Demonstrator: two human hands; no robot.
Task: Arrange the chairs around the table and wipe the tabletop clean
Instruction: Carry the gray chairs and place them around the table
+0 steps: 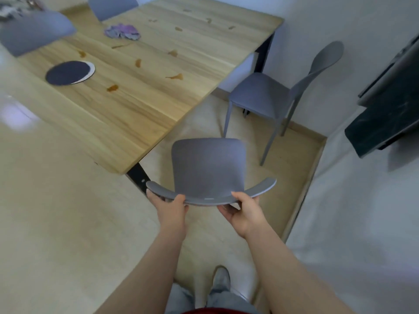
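Both bare forearms reach forward. The left hand (169,206) and right hand (244,211) each grip the top edge of the chair (207,168), thumbs on top, fingers curled beneath.

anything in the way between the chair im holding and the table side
Nothing visible lies on the floor between the held chair and the table. The black table leg stands at the near corner, just left of the seat, and a second chair stands farther along that side.

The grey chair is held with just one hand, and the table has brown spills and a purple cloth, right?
Not one hand: the head view shows the left hand and the right hand both gripping the grey chair. The table does have brown spills and a purple cloth.
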